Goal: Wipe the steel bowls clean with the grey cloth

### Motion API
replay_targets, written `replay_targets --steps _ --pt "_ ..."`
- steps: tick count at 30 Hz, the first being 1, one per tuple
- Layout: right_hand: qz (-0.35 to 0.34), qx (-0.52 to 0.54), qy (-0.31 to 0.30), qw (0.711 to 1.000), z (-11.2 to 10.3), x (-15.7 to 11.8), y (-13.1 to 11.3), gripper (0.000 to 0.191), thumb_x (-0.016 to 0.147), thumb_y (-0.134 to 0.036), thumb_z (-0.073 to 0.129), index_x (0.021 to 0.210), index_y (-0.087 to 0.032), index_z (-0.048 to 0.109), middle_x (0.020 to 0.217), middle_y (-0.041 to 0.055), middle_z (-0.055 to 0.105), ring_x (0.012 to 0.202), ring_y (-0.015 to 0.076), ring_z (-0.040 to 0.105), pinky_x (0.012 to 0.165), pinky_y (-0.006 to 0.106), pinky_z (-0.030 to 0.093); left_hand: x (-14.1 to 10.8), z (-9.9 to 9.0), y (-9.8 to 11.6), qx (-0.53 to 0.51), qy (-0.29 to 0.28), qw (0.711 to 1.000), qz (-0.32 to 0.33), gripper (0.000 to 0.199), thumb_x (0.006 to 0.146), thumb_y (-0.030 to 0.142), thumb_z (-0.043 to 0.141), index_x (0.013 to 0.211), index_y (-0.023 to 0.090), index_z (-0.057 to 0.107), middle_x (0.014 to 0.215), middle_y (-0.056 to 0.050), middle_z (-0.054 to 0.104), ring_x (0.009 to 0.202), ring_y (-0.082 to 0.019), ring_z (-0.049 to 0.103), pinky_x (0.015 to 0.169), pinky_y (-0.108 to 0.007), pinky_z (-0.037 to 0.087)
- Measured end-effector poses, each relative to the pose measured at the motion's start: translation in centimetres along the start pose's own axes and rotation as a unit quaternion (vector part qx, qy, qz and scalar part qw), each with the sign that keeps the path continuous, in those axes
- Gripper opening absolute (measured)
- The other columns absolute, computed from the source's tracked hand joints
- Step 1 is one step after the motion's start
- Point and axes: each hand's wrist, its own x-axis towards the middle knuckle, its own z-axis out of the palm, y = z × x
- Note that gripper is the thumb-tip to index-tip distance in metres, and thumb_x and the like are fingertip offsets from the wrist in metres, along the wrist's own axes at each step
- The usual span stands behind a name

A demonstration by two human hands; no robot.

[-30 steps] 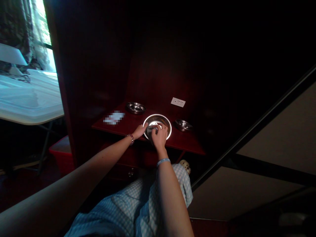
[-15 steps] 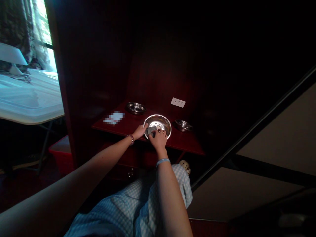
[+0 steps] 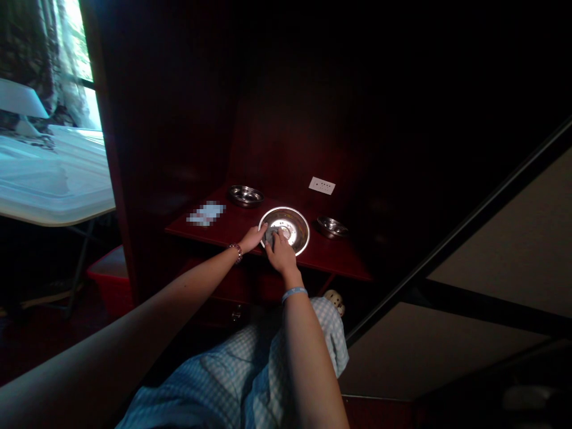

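Observation:
A large steel bowl point(image 3: 298, 221) stands near the front edge of a dark red shelf point(image 3: 223, 231). My left hand point(image 3: 252, 238) grips its left rim, thumb over the edge. Inside the bowl, my right hand point(image 3: 281, 251) is closed on a grey cloth point(image 3: 270, 233), pressed against the left inner side. Part of the cloth is hidden under the fingers. A smaller steel bowl point(image 3: 245, 196) sits behind to the left, and another small bowl point(image 3: 332, 227) lies to the right.
A blurred-out pale item point(image 3: 206, 213) lies on the shelf's left part. A white socket plate point(image 3: 322, 186) is on the back panel. At far left are a white table point(image 3: 53, 205), a lamp point(image 3: 22, 100) and a red bin point(image 3: 111, 280). A dark slanted frame edge crosses the right side.
My right hand has shifted slightly left inside the bowl with the cloth, uncovering more of the bowl's bottom. My left hand still holds the rim.

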Motion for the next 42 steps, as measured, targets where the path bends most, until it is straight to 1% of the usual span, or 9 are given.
replay_targets --steps 3,8,13,16,23,31,36,39,42 --pt "0.007 0.0 -0.022 1.0 0.0 -0.1 -0.2 0.058 0.1 -0.041 0.032 0.148 -0.008 0.036 0.161 0.0151 0.017 0.147 0.028 0.024 0.118 0.041 0.025 0.0 0.0 0.0 0.002 -0.001 1.0 -0.001 0.059 0.082 0.067 0.035 0.07 0.016 0.062 0.074 -0.012 0.071 0.081 -0.027 0.066 0.077 -0.034 0.048" --pt "0.054 -0.028 -0.044 0.997 -0.3 -0.2 -0.7 0.062 0.101 -0.044 0.024 0.152 -0.009 0.029 0.162 0.0127 0.012 0.15 0.0271 0.015 0.119 0.046 0.02 -0.1 0.0 0.1 0.01 -0.009 1.0 -0.006 0.059 0.081 0.067 0.035 0.074 0.016 0.063 0.077 -0.012 0.072 0.083 -0.027 0.066 0.078 -0.034 0.048" --pt "0.146 -0.065 0.016 0.987 0.0 0.0 -0.7 0.067 0.1 -0.042 0.027 0.15 0.003 0.026 0.16 0.0216 0.013 0.149 0.0294 0.017 0.119 0.044 0.017 -0.1 -0.1 0.1 0.007 -0.022 1.0 -0.006 0.057 0.08 0.069 0.038 0.069 0.018 0.061 0.066 -0.008 0.068 0.078 -0.026 0.064 0.071 -0.033 0.047" --pt "0.17 -0.078 0.036 0.982 0.2 0.1 -0.5 0.069 0.099 -0.039 0.032 0.148 0.008 0.026 0.158 0.026 0.016 0.149 0.0311 0.018 0.119 0.044 0.014 -0.1 -0.1 0.1 -0.006 -0.025 1.0 -0.005 0.056 0.08 0.069 0.041 0.068 0.018 0.062 0.065 -0.008 0.067 0.079 -0.026 0.064 0.07 -0.032 0.047" --pt "0.108 -0.059 -0.002 0.992 0.0 0.0 0.1 0.068 0.098 -0.039 0.037 0.149 0.004 0.026 0.159 0.0247 0.014 0.148 0.0313 0.02 0.118 0.042 0.022 -0.1 -0.2 0.1 -0.013 -0.028 0.999 -0.009 0.061 0.078 0.071 0.041 0.072 0.015 0.064 0.071 -0.009 0.07 0.079 -0.025 0.064 0.075 -0.034 0.047" --pt "0.007 0.011 -0.03 0.999 0.3 0.1 0.2 0.065 0.1 -0.044 0.031 0.149 -0.002 0.031 0.16 0.0199 0.016 0.149 0.0284 0.018 0.12 0.041 0.02 -0.2 -0.1 0.1 -0.026 -0.018 0.999 0.013 0.062 0.078 0.069 0.042 0.078 0.013 0.067 0.08 -0.011 0.073 0.086 -0.026 0.065 0.079 -0.033 0.047" --pt "-0.013 0.036 -0.051 0.998 0.0 0.0 0.1 0.067 0.097 -0.046 0.041 0.149 -0.004 0.034 0.16 0.0193 0.018 0.148 0.0304 0.021 0.119 0.041 0.023 -0.1 -0.1 -0.1 -0.01 -0.015 1.0 -0.003 0.059 0.08 0.068 0.04 0.07 0.015 0.064 0.071 -0.01 0.07 0.077 -0.025 0.064 0.07 -0.032 0.047" --pt "-0.023 0.04 -0.068 0.997 -0.3 -0.2 0.1 0.072 0.092 -0.045 0.052 0.15 -0.008 0.032 0.161 0.0169 0.019 0.148 0.0295 0.022 0.119 0.04 0.025 0.0 -0.1 -0.1 -0.012 -0.014 1.0 -0.019 0.056 0.081 0.066 0.041 0.068 0.016 0.062 0.063 -0.008 0.067 0.069 -0.023 0.062 0.064 -0.03 0.045" --pt "-0.029 0.049 -0.082 0.995 -0.7 -0.3 0.0 0.075 0.089 -0.044 0.056 0.151 -0.01 0.03 0.16 0.0152 0.021 0.147 0.0286 0.025 0.119 0.04 0.025 -0.1 -0.1 0.0 -0.019 -0.007 0.999 -0.026 0.054 0.081 0.066 0.043 0.066 0.017 0.06 0.057 -0.005 0.062 0.065 -0.022 0.06 0.062 -0.03 0.043"
